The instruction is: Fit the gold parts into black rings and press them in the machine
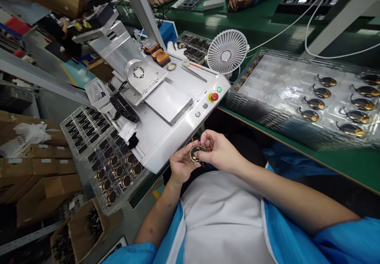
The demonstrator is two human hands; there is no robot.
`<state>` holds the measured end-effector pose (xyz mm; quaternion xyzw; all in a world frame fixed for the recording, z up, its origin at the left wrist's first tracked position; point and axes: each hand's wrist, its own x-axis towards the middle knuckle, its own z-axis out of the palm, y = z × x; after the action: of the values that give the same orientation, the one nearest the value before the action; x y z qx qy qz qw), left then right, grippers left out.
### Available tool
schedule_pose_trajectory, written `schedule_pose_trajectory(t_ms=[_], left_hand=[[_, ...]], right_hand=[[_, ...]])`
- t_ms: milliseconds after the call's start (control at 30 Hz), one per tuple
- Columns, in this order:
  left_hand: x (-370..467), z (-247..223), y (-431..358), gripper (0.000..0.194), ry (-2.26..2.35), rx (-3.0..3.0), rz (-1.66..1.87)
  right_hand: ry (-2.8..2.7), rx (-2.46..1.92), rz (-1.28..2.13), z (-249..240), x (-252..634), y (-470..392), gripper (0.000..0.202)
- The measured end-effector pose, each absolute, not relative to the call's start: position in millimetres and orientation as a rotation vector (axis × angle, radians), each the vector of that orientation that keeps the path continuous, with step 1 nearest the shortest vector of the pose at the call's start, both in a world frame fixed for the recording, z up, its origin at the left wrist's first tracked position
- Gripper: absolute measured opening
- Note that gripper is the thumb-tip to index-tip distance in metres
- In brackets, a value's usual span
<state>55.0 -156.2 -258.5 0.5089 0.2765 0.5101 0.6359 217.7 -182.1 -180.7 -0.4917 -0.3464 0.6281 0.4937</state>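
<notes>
A round watch case (pixel 197 153) with a gold-coloured rim and dark inside is held up in front of my body. My left hand (pixel 183 163) grips it from the left, fingers curled around its edge. My right hand (pixel 218 151) closes on it from the other side, with the thumb pressed onto its inner face. Just beyond both hands is the front edge of a white machine (pixel 166 149) with a metal fixture plate (pixel 139 73). Small parts inside the case are too fine to make out.
Left of the machine, a clear tray (pixel 97 161) carries several gold-rimmed round cases. On the right, stacked clear trays (pixel 252 101) hold several round parts with dark tails. A white fan (pixel 227 52), tweezers (pixel 194 73) and a red button (pixel 213 97) are close by. Co-workers' hands (pixel 242 0) rest across the bench.
</notes>
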Motion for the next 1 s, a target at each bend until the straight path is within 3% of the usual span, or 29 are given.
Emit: schedule_pose_trajectory(t_ms=[233, 733, 1000], left_hand=[[56.9, -260.5, -157.5, 0.053, 0.618, 1.147, 1.209], [59.7, -260.5, -161.6, 0.052, 0.746, 1.189, 1.212], [57.5, -255.8, -161.6, 0.054, 0.735, 1.26, 1.308]], right_hand=[[-0.78, -1.159, 1.56, -183.0, 215.8, -179.8, 0.034], [-0.729, -1.16, 1.767, -202.2, 224.2, -180.8, 0.059], [-0.653, -1.032, 1.797, -198.3, 218.5, -178.4, 0.059]])
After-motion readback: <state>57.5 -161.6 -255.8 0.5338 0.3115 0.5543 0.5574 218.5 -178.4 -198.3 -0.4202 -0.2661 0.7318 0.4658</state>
